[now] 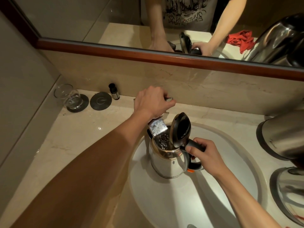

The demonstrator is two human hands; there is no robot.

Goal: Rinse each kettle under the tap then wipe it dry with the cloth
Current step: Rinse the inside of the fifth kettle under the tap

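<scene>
While water runs from the tap point(157, 129) into the kettle point(167, 159) at the sink point(230, 186) centre | right hand point(203, 151) grips handle, 3 o'clock | left hand point(152, 101) curls on tap lever, 12 o'clock | best: keep the opening under the stream, stop early | 2 kettles wait.

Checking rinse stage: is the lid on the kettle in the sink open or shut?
Open. The black lid stands hinged up over the kettle, exposing water inside; the right hand grips the handle.
</scene>
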